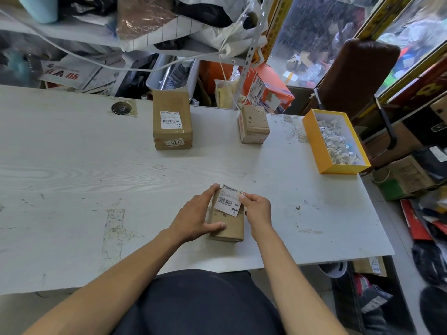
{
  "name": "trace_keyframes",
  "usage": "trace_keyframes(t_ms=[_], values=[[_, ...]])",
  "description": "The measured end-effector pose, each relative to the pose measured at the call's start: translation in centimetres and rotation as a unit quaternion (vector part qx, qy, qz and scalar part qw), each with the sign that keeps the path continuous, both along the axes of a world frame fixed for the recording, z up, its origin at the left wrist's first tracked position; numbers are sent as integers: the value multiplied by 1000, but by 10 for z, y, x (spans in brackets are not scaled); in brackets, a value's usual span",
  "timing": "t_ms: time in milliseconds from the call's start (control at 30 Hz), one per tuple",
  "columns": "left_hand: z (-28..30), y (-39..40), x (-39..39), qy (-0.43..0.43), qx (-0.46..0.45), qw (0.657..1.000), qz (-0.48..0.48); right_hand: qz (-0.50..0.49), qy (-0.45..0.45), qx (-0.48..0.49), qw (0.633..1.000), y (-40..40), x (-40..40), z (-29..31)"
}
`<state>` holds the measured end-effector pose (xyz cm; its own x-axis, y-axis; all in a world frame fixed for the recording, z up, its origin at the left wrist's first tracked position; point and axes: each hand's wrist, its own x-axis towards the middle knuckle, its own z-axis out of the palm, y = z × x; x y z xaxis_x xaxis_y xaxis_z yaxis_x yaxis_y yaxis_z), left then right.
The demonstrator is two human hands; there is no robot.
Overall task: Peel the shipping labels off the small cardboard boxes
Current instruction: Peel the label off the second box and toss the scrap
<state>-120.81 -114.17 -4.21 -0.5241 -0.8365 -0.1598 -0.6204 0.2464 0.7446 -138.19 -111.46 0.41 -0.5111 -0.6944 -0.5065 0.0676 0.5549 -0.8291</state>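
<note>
Small brown cardboard box (227,223) lies flat on the white table (96,177) near the 6 o'clock edge, right in front of the person. Cardboard is scuffed, with a torn patch on top just below the label. White shipping label (229,201) sits on the far half of the box top, tilted a bit; it carries a barcode, small print and "MX / MXRC 03". Its corner at 2 o'clock looks lifted.

Left hand (193,218) grips the box from the 9 o'clock side: fingers run along the left edge, thumb lies across the near part of the top. Right hand (256,209) pinches the label's lifted corner between thumb and forefinger, other fingers curled.

Larger brown box (172,122) stands at 12 o'clock, well apart from the hands, with a white barcode label (170,119) on top and a small sticker reading "0275" (174,142) on the near face. Another small brown box (254,124) stands at 1 o'clock, worn, red print along the sides; I can't see a label on its top. Yellow tray box (314,143) at 2 o'clock near the table's right edge holds crumpled white paper scraps (338,143). Round metal disc (121,108) is set in the table at 11 o'clock.
</note>
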Motion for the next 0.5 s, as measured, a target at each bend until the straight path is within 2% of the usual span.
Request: trace_keyframes(t_ms=[233,500], values=[[0,0,0,-2,-6,1000,-3,-6,-59,-9,998,1,-1,3],[-1,-1,0,-1,-9,1000,-6,4,-63,-11,998,1,0,6]])
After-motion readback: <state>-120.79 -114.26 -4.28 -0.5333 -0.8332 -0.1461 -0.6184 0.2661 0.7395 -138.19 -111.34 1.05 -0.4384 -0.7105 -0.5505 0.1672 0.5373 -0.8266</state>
